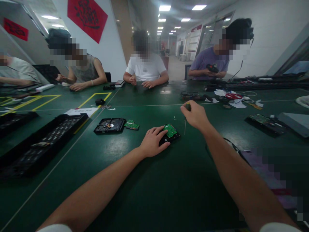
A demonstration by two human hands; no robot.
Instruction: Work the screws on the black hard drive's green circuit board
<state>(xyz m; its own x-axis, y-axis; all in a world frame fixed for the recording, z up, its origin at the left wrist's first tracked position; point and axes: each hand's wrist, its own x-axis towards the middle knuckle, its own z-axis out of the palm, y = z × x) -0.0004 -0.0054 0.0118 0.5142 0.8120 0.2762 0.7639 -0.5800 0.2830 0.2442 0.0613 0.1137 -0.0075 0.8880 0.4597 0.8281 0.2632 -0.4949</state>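
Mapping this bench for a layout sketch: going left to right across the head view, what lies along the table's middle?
Black tray → black drive casing → loose green circuit board → left hand → drive with green board it holds → right hand gripping screwdriver → another drive.

Perhaps a screwdriver handle [188, 106], mostly hidden inside the right hand [196, 116]

No text is legible; the red wall posters [87, 17] bear dark characters too blurred to read.
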